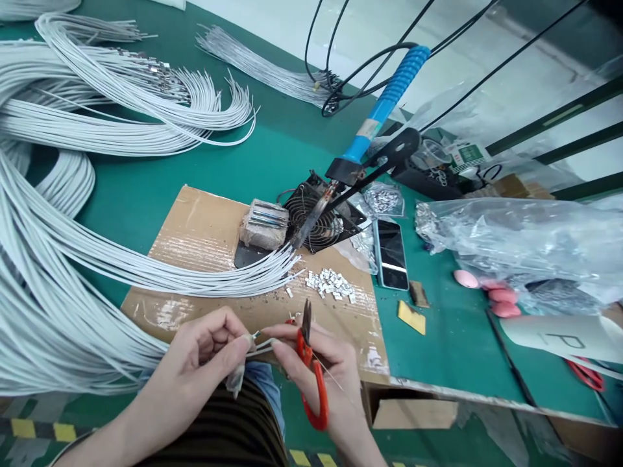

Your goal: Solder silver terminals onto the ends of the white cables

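Observation:
My left hand is closed, thumb and forefinger pinching the end of a white cable, where a tiny coloured tip shows. A small translucent wrapped piece hangs beneath those fingers; what it is I cannot tell. Facing it, my right hand keeps a pair of orange-handled scissors in its fingers, blades pointing up and away from the cable. Its thumb and forefinger also close around the cable, close to my left fingertips. Both hands are above the near edge of a cardboard sheet.
Long bundles of white cable cover the left side. Small white connectors lie on the cardboard. A blue-handled soldering iron leans over a black fan beside a block with solder bars. Rightward are a phone and plastic bags.

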`<state>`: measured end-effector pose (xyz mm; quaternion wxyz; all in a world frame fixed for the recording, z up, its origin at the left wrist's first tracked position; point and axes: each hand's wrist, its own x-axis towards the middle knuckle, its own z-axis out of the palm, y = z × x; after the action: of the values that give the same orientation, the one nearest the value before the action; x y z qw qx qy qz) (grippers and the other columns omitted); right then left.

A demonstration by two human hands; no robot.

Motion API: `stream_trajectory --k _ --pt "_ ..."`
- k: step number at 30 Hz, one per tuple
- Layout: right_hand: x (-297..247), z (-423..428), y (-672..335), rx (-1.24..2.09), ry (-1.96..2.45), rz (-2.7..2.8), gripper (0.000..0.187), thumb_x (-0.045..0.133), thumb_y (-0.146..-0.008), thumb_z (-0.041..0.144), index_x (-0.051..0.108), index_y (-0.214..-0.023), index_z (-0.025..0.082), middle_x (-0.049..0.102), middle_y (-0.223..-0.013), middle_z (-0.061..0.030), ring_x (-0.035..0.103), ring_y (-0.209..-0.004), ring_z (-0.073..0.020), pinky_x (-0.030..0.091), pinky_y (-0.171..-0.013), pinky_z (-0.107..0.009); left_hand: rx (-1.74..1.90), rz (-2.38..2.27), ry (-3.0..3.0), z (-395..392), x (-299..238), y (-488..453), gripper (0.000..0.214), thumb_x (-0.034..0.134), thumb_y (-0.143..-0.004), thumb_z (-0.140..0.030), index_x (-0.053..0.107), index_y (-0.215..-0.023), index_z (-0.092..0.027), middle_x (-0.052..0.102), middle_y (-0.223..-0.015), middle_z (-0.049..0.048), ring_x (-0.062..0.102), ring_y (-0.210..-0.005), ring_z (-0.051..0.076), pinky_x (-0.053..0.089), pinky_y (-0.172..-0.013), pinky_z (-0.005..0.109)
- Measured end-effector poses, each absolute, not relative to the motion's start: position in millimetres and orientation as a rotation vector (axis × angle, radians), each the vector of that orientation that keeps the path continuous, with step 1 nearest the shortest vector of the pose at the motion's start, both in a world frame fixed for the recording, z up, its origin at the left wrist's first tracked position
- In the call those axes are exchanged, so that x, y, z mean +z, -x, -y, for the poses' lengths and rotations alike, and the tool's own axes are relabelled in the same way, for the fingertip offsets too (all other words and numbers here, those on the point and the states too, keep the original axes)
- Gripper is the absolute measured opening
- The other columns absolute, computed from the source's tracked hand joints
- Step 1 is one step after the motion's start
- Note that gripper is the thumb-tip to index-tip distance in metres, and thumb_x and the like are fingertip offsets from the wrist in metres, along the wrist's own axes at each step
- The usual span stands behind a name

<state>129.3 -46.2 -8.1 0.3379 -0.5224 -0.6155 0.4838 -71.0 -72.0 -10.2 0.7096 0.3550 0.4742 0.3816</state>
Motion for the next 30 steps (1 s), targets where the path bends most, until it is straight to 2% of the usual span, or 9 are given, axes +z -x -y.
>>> stream_trajectory --k 3,7,10,13,19,23,27,30 --pt "-5 46 -120 1.307 1.303 1.524 0.011 0.08 -0.088 0.03 0.089 -0.094 0.03 0.061 -0.067 0.0011 0.058 -0.063 -0.015 0.044 -0.059 -0.026 0.843 -1.062 -0.766 72 -10 70 0.035 0.065 -0.101 -0.048 0.062 -0.08 -0.02 0.055 -0.068 -0.0041 0.046 -0.063 0.012 0.033 -0.058 0.023" --pt "1 43 -112 1.391 1.248 1.454 0.015 0.078 -0.088 0.023 0.089 -0.091 0.031 0.066 -0.067 0.0009 0.056 -0.063 -0.0142 0.045 -0.06 -0.026 0.829 -1.05 -0.707 73 -7 69 0.038 0.067 -0.099 -0.052 0.061 -0.08 -0.02 0.052 -0.068 -0.0051 0.042 -0.064 0.012 0.031 -0.058 0.023" --pt "1 43 -110 1.436 1.234 1.403 0.016 0.076 -0.088 0.022 0.09 -0.088 0.031 0.062 -0.059 0.0021 0.052 -0.061 -0.0143 0.044 -0.061 -0.027 0.813 -1.045 -0.691 72 -4 68 0.041 0.068 -0.097 -0.056 0.06 -0.079 -0.02 0.052 -0.068 -0.0047 0.042 -0.064 0.012 0.031 -0.059 0.024" --pt "-5 45 -112 1.432 1.242 1.392 0.016 0.076 -0.087 0.022 0.09 -0.086 0.03 0.058 -0.053 0.003 0.05 -0.06 -0.0146 0.043 -0.061 -0.027 0.806 -1.064 -0.734 72 -5 67 0.041 0.067 -0.097 -0.056 0.06 -0.079 -0.02 0.052 -0.069 -0.0048 0.042 -0.065 0.013 0.031 -0.06 0.025" --pt "-20 47 -116 1.44 1.239 1.394 0.015 0.076 -0.083 0.017 0.089 -0.079 0.026 0.065 -0.059 0.002 0.052 -0.05 -0.0113 0.048 -0.053 -0.025 0.802 -1.081 -0.83 70 -12 68 0.033 0.069 -0.098 -0.048 0.061 -0.08 -0.021 0.056 -0.072 -0.0045 0.046 -0.068 0.013 0.034 -0.063 0.025" --pt "-17 47 -115 1.391 1.264 1.418 0.013 0.077 -0.082 0.018 0.087 -0.076 0.024 0.066 -0.059 0.0006 0.054 -0.051 -0.012 0.044 -0.051 -0.024 0.783 -1.121 -0.86 68 -10 71 0.032 0.069 -0.098 -0.043 0.062 -0.078 -0.02 0.055 -0.071 -0.0039 0.045 -0.068 0.014 0.034 -0.062 0.025" --pt "-6 46 -110 1.298 1.288 1.483 0.015 0.076 -0.082 0.016 0.086 -0.074 0.024 0.062 -0.058 0.0015 0.049 -0.053 -0.0115 0.039 -0.051 -0.024 0.814 -1.135 -0.825 69 -10 73 0.036 0.07 -0.096 -0.047 0.06 -0.075 -0.019 0.051 -0.069 -0.0047 0.041 -0.066 0.013 0.032 -0.06 0.025" --pt "-1 43 -110 1.244 1.258 1.569 0.018 0.074 -0.084 0.017 0.086 -0.074 0.024 0.062 -0.057 0.0015 0.051 -0.052 -0.0114 0.039 -0.05 -0.023 0.822 -1.148 -0.794 71 -12 71 0.036 0.07 -0.096 -0.047 0.06 -0.075 -0.019 0.051 -0.068 -0.005 0.041 -0.065 0.013 0.032 -0.058 0.023"
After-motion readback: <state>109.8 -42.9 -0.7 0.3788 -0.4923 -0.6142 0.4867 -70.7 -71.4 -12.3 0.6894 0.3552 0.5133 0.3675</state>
